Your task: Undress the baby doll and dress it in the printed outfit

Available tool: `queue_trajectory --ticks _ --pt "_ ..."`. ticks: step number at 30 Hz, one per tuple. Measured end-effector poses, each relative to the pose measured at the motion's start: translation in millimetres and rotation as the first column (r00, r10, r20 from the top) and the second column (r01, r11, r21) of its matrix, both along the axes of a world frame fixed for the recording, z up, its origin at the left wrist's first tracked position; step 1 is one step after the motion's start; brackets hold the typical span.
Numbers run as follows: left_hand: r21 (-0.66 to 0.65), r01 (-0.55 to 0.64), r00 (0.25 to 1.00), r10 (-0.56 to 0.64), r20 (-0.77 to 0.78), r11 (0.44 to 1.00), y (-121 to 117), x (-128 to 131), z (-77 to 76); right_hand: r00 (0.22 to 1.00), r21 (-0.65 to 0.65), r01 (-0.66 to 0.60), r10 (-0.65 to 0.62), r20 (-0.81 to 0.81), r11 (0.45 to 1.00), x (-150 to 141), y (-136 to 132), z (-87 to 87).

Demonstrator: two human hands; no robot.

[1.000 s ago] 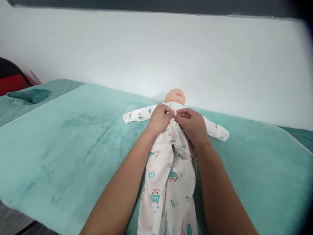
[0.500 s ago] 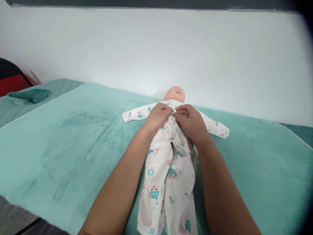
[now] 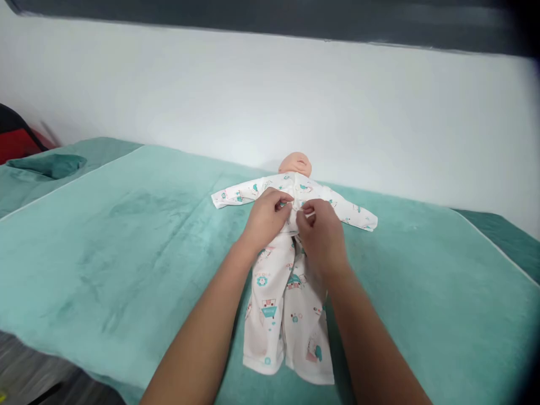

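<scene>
A baby doll lies on its back, its head (image 3: 295, 164) toward the wall and its sleeved arms spread wide. It wears a white printed baby jacket (image 3: 274, 183) and matching trousers (image 3: 270, 292). At the middle of the jacket front, my left hand (image 3: 266, 218) pinches the cloth edge between thumb and fingertips. Just beside it, my right hand (image 3: 324, 233) is closed with its fingertips on the same front edge. The fastening between the fingertips is too small to make out. Both hands cover part of the doll's belly.
A light green cloth (image 3: 126, 242) covers the bed or table under the doll. Behind it stands a white wall (image 3: 211, 90) with a dark band (image 3: 270, 19) above. Bunched darker green cloth (image 3: 50, 164) and a red and black object (image 3: 17, 138) are at the left.
Both hands have moved down the jacket front, from the upper chest to the belly. The upper chest now shows with its edges together. The camera view has shifted slightly.
</scene>
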State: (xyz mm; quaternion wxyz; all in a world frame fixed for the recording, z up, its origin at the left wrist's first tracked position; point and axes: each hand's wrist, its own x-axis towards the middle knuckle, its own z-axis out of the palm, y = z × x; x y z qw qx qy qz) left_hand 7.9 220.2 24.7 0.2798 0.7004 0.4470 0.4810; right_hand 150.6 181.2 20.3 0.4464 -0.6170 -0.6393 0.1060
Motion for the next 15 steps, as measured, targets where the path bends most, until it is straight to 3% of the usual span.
queue_trajectory --ticks 4,8,10,15 --pt "-0.078 0.069 0.997 -0.073 -0.038 0.995 1.0 -6.1 4.7 0.998 -0.008 -0.054 0.054 -0.020 0.998 15.0 1.0 3.2" --pt "-0.149 0.130 0.988 -0.141 -0.067 0.980 -0.8 -14.1 9.9 0.969 -0.206 -0.176 0.206 0.135 0.963 19.0 -9.6 12.1" --pt "-0.186 0.202 0.968 -0.225 -0.113 0.961 -5.1 -19.2 13.4 0.955 -0.263 -0.140 0.201 0.220 0.955 16.1 -14.7 13.7" --pt "-0.222 0.289 0.915 -0.337 -0.221 0.931 -17.0 -28.4 18.8 0.940 -0.208 -0.011 0.081 0.332 0.978 10.9 -15.4 11.8"
